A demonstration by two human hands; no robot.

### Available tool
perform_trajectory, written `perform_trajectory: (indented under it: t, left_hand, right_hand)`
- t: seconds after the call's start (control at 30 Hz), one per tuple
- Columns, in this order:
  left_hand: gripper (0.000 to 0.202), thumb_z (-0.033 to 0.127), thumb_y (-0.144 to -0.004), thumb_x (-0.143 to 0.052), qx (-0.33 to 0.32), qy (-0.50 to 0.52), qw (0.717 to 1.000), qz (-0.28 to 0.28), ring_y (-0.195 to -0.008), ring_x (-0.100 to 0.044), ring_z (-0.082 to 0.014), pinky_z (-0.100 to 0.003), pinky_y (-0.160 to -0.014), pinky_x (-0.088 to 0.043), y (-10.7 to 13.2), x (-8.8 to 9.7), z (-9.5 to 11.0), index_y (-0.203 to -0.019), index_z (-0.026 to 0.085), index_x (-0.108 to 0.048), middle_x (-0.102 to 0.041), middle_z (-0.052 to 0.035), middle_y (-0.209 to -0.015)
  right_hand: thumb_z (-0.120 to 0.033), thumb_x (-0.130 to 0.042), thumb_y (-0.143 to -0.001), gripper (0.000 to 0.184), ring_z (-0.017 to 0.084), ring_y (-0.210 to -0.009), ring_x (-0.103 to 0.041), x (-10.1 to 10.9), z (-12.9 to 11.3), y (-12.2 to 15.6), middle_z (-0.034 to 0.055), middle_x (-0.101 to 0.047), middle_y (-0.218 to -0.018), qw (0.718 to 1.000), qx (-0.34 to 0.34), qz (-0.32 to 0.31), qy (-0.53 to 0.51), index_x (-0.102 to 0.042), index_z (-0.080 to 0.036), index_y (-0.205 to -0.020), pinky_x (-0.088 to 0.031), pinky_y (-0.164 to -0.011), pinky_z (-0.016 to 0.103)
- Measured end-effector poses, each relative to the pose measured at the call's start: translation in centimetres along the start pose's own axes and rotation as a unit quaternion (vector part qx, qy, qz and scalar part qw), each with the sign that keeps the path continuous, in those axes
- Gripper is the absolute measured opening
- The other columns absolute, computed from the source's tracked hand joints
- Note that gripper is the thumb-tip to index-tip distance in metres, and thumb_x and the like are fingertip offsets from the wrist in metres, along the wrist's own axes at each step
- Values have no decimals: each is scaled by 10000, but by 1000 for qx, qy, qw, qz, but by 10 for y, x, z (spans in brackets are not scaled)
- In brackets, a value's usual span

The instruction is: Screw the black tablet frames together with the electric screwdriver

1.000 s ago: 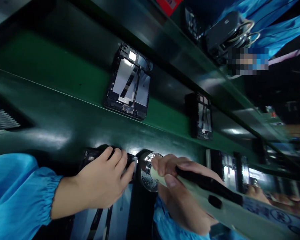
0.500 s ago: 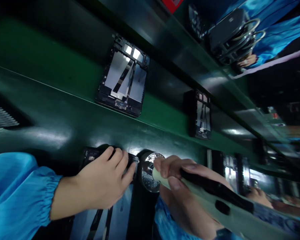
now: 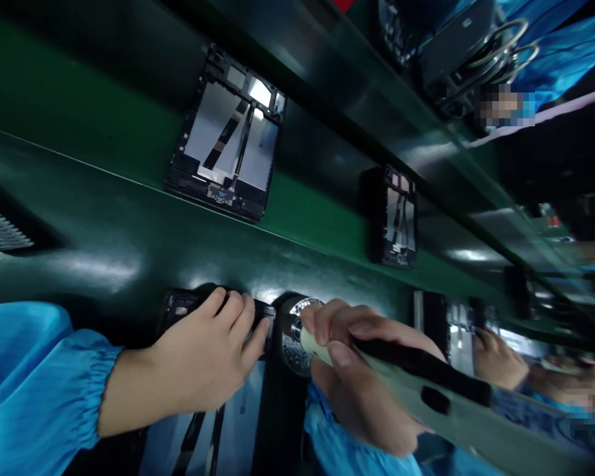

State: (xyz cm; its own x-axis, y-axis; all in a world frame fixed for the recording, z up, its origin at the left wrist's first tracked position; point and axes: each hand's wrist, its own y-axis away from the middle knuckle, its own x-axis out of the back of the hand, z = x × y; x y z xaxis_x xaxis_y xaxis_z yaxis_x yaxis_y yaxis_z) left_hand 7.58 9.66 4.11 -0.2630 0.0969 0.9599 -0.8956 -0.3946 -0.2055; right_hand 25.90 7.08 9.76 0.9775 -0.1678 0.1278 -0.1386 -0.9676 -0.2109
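In the head view my left hand (image 3: 201, 360) lies over the top end of an opened tablet (image 3: 245, 420), its fingers curled round the far edge. Dark flat cables run down the tablet's pale inside below my palm. With my right hand (image 3: 361, 370) I grip a pale electric screwdriver (image 3: 466, 420) with a black lever along its side. Its front end points at a round metal screw feeder (image 3: 293, 357) with a perforated top, just right of the tablet. My fingers hide the bit, so contact with the feeder cannot be made out.
Beyond the bench, another opened tablet (image 3: 231, 139) lies on a green conveyor belt (image 3: 317, 231), with a second one (image 3: 400, 218) farther right. A grey ridged object (image 3: 2, 231) sits at left. A co-worker's hand (image 3: 500, 360) is among devices at right; a blue sleeve (image 3: 575, 59) shows across the line.
Tablets on the belt have shifted left and slightly up in view. My right hand and screwdriver have moved slightly left over the feeder. My left hand stays put. The co-worker's hand at right has risen.
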Motion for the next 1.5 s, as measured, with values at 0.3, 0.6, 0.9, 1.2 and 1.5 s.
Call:
perform_trajectory:
  t: [0.3,0.6,0.9,1.2,1.5]
  left_hand:
    - [485,373,-984,-472,-7,-4,1000,9,-1127,-639,-424,-551,-921,-448,-1,2,-3,-1359,101,-618,-668,-252,-1267]
    - [471,391,-980,-485,10,11,999,43,-1096,-646,-410,-537,-900,-493,-3,-1,-1,-1317,106,-650,-675,-257,-1233]
    - [451,391,-1000,-452,19,11,999,37,-1106,-649,-399,-530,-900,-512,-5,3,-2,-1286,119,-671,-676,-261,-1227]
    - [463,396,-1010,-436,15,4,999,34,-1133,-634,-401,-530,-921,-485,-4,2,-1,-1313,120,-652,-663,-256,-1252]
    - [491,405,-1019,-407,7,-10,999,51,-1097,-645,-381,-510,-921,-458,-1,1,-2,-1303,107,-673,-689,-235,-1224]
  right_hand:
    - [-60,-667,-758,326,126,-628,-550,16,3,-2,-37,-578,-686,994,27,92,-51,-719,-256,-1014,-499,-582,316]
    - [-101,-666,-727,294,140,-620,-560,29,24,-8,-36,-575,-675,985,45,163,-19,-728,-272,-959,-495,-571,325]
    - [-3,-625,-719,306,143,-606,-586,26,24,-14,-25,-614,-679,985,68,159,-20,-728,-219,-910,-516,-569,342]
    - [-9,-637,-703,313,142,-600,-589,24,28,-13,-32,-617,-659,984,58,167,-37,-726,-221,-915,-525,-566,334]
    - [-113,-697,-723,291,132,-619,-559,22,-4,-1,-52,-576,-662,987,39,153,-14,-723,-288,-954,-505,-563,317]
